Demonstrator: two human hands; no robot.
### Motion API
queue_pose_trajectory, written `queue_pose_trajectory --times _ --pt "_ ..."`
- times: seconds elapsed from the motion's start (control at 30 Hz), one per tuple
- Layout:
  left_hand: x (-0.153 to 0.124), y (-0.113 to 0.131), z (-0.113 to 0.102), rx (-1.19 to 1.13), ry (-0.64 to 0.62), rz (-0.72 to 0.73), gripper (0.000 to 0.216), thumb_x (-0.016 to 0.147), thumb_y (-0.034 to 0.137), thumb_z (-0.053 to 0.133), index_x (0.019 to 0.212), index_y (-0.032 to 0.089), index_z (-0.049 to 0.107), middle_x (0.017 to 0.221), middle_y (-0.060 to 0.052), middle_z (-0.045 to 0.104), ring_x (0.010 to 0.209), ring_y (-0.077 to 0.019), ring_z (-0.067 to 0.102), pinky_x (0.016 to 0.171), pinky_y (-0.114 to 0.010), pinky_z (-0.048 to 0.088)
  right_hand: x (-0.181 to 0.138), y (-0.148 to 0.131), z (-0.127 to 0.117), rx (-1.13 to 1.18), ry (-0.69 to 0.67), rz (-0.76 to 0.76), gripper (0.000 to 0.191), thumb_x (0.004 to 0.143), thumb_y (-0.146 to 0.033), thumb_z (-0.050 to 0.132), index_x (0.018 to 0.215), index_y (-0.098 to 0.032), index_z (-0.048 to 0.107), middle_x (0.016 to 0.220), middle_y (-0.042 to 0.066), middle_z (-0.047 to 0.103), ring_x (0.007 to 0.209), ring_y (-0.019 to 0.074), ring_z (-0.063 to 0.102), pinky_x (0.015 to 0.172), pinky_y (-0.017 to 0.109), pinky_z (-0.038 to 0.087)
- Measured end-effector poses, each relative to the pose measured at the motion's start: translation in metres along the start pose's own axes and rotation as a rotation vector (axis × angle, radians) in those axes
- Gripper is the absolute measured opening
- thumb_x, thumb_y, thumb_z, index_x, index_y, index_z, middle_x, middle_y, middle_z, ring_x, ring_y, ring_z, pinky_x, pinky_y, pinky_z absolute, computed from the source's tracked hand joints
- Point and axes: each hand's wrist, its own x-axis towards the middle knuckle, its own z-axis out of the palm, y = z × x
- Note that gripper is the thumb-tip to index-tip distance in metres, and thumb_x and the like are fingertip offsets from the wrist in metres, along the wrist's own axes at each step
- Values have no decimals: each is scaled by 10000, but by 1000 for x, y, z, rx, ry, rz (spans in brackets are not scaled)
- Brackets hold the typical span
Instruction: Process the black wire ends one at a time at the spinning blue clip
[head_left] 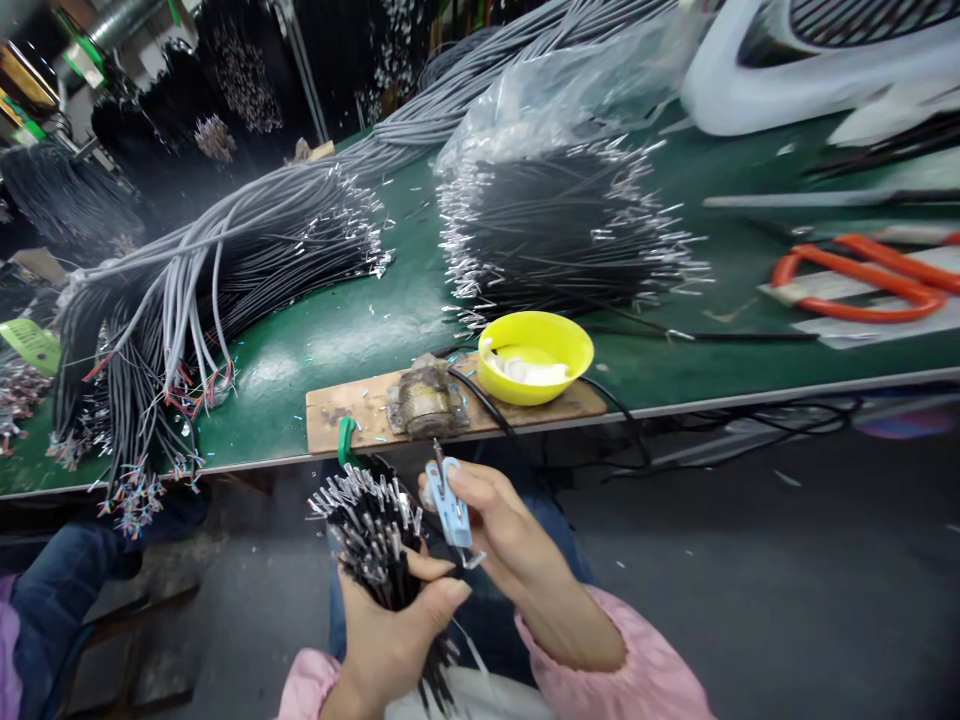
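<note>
My left hand is wrapped round a bundle of short black wires with bare silver tips, held upright below the table edge. Beside it, my right hand pinches a small light-blue tool with a metal tip, close to the wire tips. Just above, a wooden board lies on the green table's front edge. The board carries a small grimy metal block and a yellow bowl with white material inside. A black cable runs from the block past my right hand.
A heap of black wires with silver tips lies under a clear plastic bag. Long grey cables with coloured ends drape over the green table at left. Orange-handled scissors lie at right. Another person's leg in jeans is at lower left.
</note>
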Motion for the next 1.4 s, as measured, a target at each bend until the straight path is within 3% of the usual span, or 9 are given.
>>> queue_pose_trajectory --times 0.2,0.37,0.5,0.77,0.93,1.03,1.17,1.3,1.4 --pt "2 -2 0 -30 -23 18 140 496 63 716 483 189 656 513 47 631 509 -106 572 562 -209 486 -1 5 -2 9 30 26 432 449 -528 797 463 -151 586 438 -38 492 420 81 401 396 199 342" --pt "4 -4 -4 17 -52 43 122 505 68 722 510 178 670 546 25 643 538 -126 586 593 -238 498 -2 13 -5 47 182 86 499 378 -613 782 480 -159 601 461 -18 537 448 109 456 416 219 370" --pt "3 -13 -7 29 -78 37 124 522 191 783 510 166 662 534 6 620 535 -141 568 596 -273 494 -3 19 -14 54 245 75 509 396 -639 760 498 -164 607 438 -25 520 415 95 407 400 219 329" --pt "3 -46 -24 -5 -143 -86 287 486 400 818 546 146 697 549 -36 627 518 -155 554 507 -279 472 -24 32 -40 -243 130 -120 469 625 -573 679 450 -187 476 433 -53 387 425 92 319 414 232 273" --pt "4 -52 -31 26 -170 -194 421 584 450 759 808 94 745 412 12 530 325 -69 409 344 -211 334 -35 35 -50 -477 124 -263 409 736 -509 600 500 -195 488 472 -44 396 444 109 359 421 237 300" --pt "2 -52 -32 61 -204 -266 392 588 407 765 828 98 748 431 19 529 347 -62 404 366 -209 331 -38 33 -48 -596 110 -344 360 772 -442 574 517 -199 501 482 -36 424 446 119 403 431 236 343" --pt "-3 -56 -32 85 -221 -295 251 578 339 775 633 101 715 394 35 497 362 -71 407 385 -219 358 -42 29 -39 -777 15 -506 247 775 -344 581 577 -197 597 528 -5 522 496 145 485 474 246 405" --pt "-5 -60 -34 87 -178 -299 279 541 285 801 738 125 683 655 -25 681 587 -160 599 575 -268 489 -45 26 -32 -894 -81 -631 145 754 -280 612 634 -201 631 559 6 565 536 158 514 504 250 445" --pt "-6 -62 -35 81 -168 -305 337 530 274 809 799 130 664 777 -51 705 702 -198 630 648 -287 504 -45 27 -32 -928 -84 -653 138 753 -263 617 631 -201 597 564 -1 558 524 149 506 489 239 447"
